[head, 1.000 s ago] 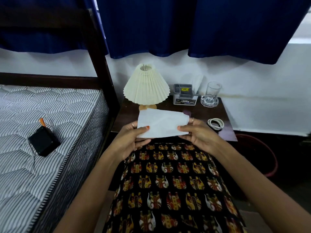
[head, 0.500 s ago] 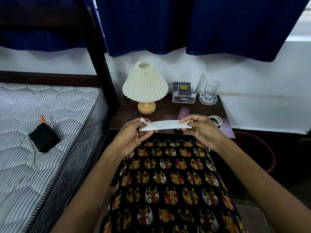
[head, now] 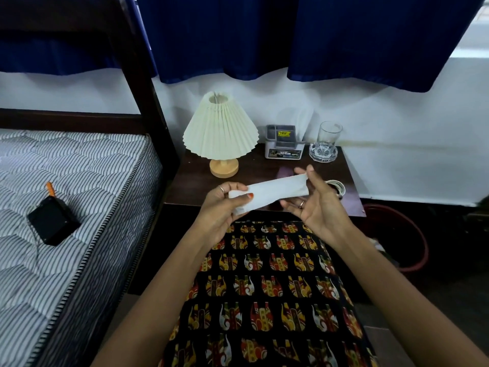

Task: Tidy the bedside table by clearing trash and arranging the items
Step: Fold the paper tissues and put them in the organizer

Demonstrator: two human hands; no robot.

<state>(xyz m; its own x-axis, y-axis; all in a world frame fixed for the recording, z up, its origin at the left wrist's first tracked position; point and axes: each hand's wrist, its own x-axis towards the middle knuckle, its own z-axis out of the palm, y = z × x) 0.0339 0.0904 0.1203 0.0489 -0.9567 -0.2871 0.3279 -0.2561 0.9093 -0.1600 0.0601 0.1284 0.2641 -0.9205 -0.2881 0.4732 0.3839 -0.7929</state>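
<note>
**Folding the white tissue over the bedside table**

Head view: your left hand (head: 221, 207) pinches the near-left end of the folded white paper tissue (head: 270, 192), thumb on top and fingers curled beneath. Your right hand (head: 318, 205) is largely spread, palm up, fingers loose; its fingertips and thumb steady the far-right end of the strip, though whether they actually nip it I cannot tell. The tissue hangs in the air just above the near edge of the dark wooden bedside table (head: 254, 168), touching nothing else.

To finish the fold well, keep the left pinch firm as an anchor, bring the right end across so the edges meet squarely, then press the crease flat between thumb and fingers. Thin paper will likely tear if you tug it taut, so keep it slack.

Containers: the grey plastic organiser box with a yellow label (head: 283, 142) stands at the far side, with white tissue rising from its right compartment; the other slots look empty, though their depths are hidden. Just right of it, the clear drinking glass (head: 328, 135) stands upright in a cut-glass dish (head: 323, 152) and appears empty. The red-rimmed round bin (head: 415, 234) sits on the floor right of the table; its contents are too dark to read.
</note>
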